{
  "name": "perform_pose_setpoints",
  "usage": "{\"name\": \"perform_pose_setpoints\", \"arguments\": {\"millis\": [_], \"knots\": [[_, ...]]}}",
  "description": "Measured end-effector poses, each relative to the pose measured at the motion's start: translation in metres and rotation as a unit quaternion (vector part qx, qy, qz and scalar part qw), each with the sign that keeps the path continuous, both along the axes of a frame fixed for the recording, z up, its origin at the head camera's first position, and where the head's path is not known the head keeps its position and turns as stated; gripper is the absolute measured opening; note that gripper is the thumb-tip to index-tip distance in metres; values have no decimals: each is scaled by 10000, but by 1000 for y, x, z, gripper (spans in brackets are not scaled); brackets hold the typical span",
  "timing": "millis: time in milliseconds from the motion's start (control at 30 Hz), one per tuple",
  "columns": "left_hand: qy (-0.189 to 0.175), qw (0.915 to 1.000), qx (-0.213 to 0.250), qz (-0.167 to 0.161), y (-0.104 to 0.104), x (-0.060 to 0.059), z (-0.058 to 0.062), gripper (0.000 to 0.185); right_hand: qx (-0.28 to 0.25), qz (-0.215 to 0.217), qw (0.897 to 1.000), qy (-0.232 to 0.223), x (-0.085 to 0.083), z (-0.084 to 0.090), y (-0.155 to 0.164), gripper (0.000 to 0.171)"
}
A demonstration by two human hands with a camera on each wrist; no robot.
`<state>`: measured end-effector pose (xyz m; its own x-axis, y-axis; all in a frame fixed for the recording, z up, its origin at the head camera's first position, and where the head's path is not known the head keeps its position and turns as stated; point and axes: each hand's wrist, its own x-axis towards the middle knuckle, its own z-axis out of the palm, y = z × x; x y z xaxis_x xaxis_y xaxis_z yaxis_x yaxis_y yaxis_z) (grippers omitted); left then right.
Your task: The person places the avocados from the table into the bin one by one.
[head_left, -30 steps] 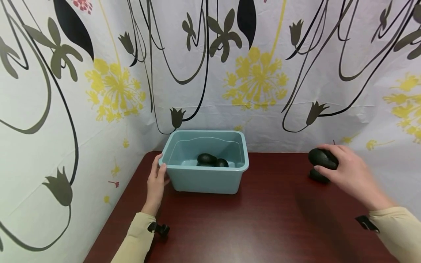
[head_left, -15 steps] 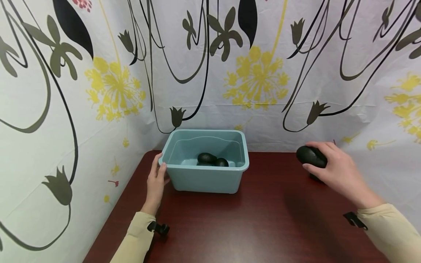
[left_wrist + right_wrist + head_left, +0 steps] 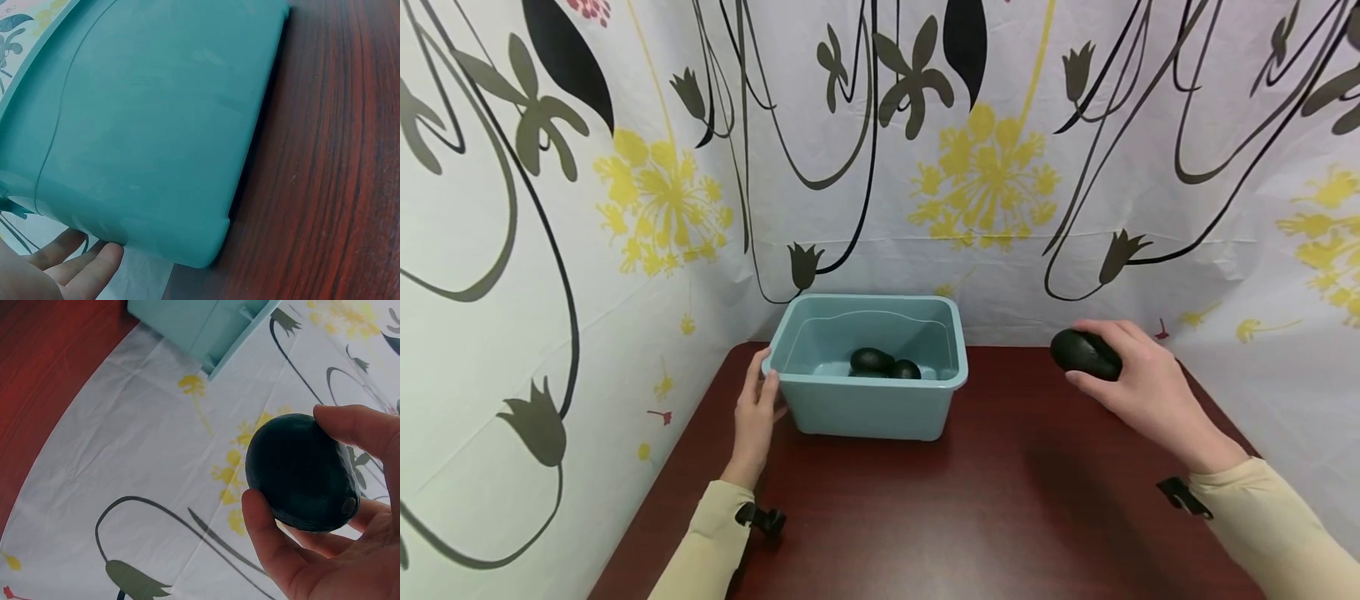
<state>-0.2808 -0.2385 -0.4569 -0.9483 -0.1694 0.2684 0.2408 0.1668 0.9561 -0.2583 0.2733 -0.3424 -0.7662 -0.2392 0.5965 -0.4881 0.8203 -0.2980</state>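
Observation:
A teal plastic bin (image 3: 865, 408) stands at the back left of a dark red table (image 3: 985, 508). Two dark green avocados (image 3: 871, 361) (image 3: 906, 370) lie inside it. My left hand (image 3: 756, 412) rests with straight fingers against the bin's front left corner. In the left wrist view the fingertips (image 3: 87, 265) touch the bin's wall (image 3: 156, 125) low down. My right hand (image 3: 1138, 379) holds a third dark avocado (image 3: 1084, 354) in the air, to the right of the bin. The right wrist view shows thumb and fingers curled round this avocado (image 3: 303, 472), with the bin (image 3: 200, 322) far off.
White curtains (image 3: 880, 167) printed with black and yellow flowers close in the table at the back, left and right. Bare tabletop lies in front of the bin and under my right hand.
My right hand has carried the avocado up and to the left, closer to the bin. The left hand and the bin have stayed put.

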Motion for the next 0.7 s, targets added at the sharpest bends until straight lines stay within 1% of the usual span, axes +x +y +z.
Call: {"name": "perform_pose_setpoints", "arguments": {"millis": [233, 467, 700], "knots": [[7, 10000, 29, 9, -1, -1, 2, 57, -87, 116, 9999, 11, 0, 3, -11, 62], [-22, 9998, 184, 16, 0, -1, 3, 51, -126, 272, 9995, 56, 0, 6, -23, 62], [-20, 9999, 123, 45, 1, 1, 3, 52, -169, 365, 9992, 25, 0, 7, -34, 61]]}}
